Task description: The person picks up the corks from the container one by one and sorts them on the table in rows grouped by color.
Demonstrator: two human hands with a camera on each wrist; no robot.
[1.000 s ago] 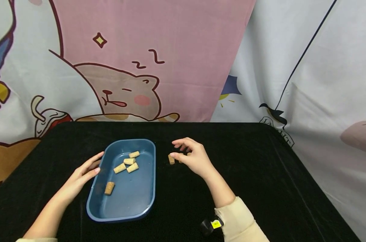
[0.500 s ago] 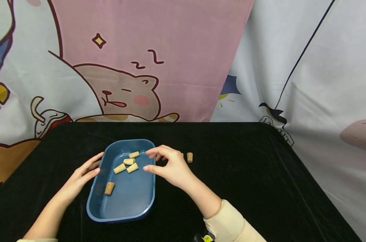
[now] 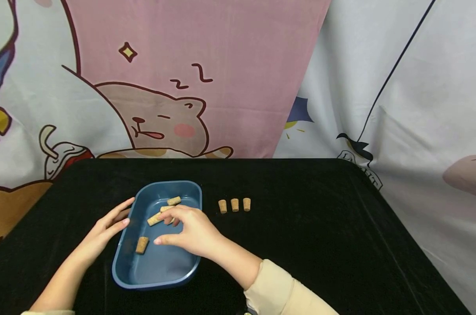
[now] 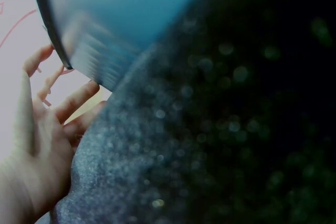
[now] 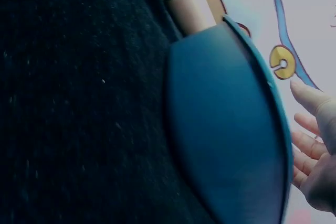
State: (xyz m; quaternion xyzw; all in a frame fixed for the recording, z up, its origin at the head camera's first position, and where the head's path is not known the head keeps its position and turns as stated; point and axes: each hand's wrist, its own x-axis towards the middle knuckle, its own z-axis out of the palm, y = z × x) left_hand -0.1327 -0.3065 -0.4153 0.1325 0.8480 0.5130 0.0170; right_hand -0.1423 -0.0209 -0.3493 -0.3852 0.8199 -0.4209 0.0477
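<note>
A blue tray [image 3: 159, 275] stands on the black cloth in the head view. Along its left side rests my left hand [image 3: 100, 234], fingers extended against the rim; the left wrist view shows these fingers [image 4: 73, 100] touching the tray's outer wall. Over the tray hovers my right hand [image 3: 190, 229], thumb and fingers apart, holding nothing. Just left of its thumb lies a tapered brown cork [image 3: 142, 245]. Several pale corks lie further back in the tray, one pale cork [image 3: 174, 201] near the far wall; the right hand partly covers others.
Three tapered corks stand in a row on the cloth right of the tray: a left cork [image 3: 222, 206], a middle cork [image 3: 234, 205] and a right cork [image 3: 247, 204]. A printed curtain [image 3: 241, 87] hangs behind the table.
My right hand has moved left and nearer, from the corks on the cloth to over the tray, uncovering the row of three. My left hand and the tray have stayed put.
</note>
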